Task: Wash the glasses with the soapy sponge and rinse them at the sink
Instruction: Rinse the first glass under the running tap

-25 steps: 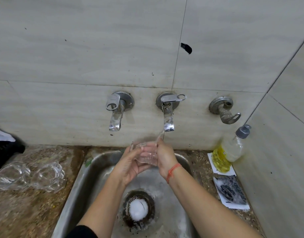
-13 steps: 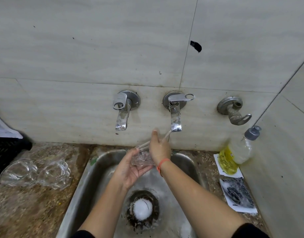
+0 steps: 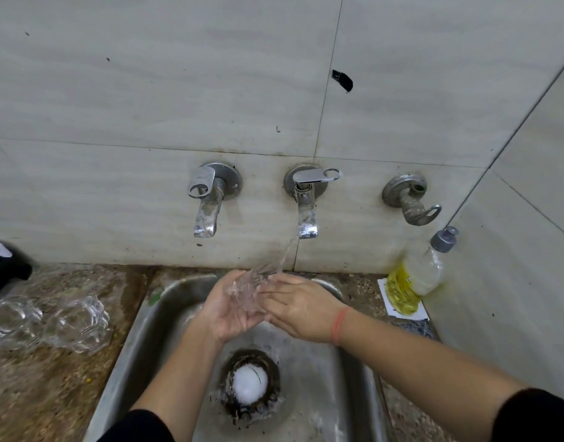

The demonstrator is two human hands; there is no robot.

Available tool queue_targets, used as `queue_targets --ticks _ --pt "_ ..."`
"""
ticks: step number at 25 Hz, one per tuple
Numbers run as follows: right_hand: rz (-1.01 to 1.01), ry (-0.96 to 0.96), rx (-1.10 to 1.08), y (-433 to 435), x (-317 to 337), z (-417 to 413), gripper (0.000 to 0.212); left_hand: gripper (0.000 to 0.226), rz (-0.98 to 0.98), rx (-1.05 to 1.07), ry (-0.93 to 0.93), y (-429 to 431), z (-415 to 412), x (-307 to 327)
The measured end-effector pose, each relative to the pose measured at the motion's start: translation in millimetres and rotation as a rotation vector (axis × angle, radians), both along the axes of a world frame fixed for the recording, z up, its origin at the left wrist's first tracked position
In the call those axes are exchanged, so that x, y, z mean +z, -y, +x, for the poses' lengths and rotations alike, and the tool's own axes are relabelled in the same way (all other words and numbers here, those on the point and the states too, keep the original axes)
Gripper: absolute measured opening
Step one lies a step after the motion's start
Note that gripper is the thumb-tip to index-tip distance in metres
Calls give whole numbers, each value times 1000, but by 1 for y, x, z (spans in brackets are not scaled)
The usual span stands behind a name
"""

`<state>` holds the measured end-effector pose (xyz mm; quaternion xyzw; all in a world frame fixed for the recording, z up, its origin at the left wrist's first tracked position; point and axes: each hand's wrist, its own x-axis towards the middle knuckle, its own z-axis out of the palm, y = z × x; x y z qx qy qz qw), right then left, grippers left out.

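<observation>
I rinse the clear ribbed glass (image 3: 247, 290) under water from the middle chrome tap (image 3: 306, 215) over the steel sink (image 3: 140, 330), left hand (image 3: 229, 314) cupped round it, right hand (image 3: 303, 309) rubbing its side with flat fingers; next, I judge, drain it and set it aside

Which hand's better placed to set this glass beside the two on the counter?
Left, probably. The left hand cups the clear drinking glass from below, and the two clear glasses lie on the speckled counter left of the steel sink; the right hand would cross over.
</observation>
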<state>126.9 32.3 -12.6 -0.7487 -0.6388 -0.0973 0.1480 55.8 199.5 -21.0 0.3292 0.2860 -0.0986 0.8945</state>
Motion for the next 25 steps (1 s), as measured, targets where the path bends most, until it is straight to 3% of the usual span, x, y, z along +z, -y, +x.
queue_targets --ticks 1,4,5,6,8,9,10,12,14,15,16,19,20,22,25 --pt "40 -108 -108 -8 5 -9 31 35 -34 66 43 5 3 2" --pt "165 -726 -457 -40 13 -35 53 34 36 249 122 11 13 -2" --pt "143 -750 -426 -40 12 -39 56 36 65 252 118 11 13 1" --pt "104 -624 -310 -33 10 -37 51 37 70 232 98 7 13 3" --pt "38 -84 -42 -13 2 -18 31 34 55 128 15 -3 10 4" --pt "36 88 25 -5 3 -7 25 34 47 73 -18 -5 8 5" --pt "63 131 33 -4 2 -2 19 35 35 70 -10 -4 7 7" --pt "160 5 -132 -16 8 -20 15 39 -48 169 74 5 8 10" --pt "251 -214 -402 -33 25 -44 30 43 -107 248 100 18 13 11" --pt "226 -284 -430 -35 27 -44 37 43 -109 237 127 20 15 12" --pt "147 -260 -347 -28 27 -38 40 43 -73 199 118 18 17 13" --pt "52 195 33 0 17 1 20 33 56 -9 -27 5 14 20" --pt "59 241 67 3 15 8 18 35 70 -63 -51 1 13 21" --pt "92 96 -101 -6 15 -3 25 41 26 -58 -36 -2 11 24" --pt "181 -450 -483 -30 26 -29 48 32 23 85 102 8 10 18"
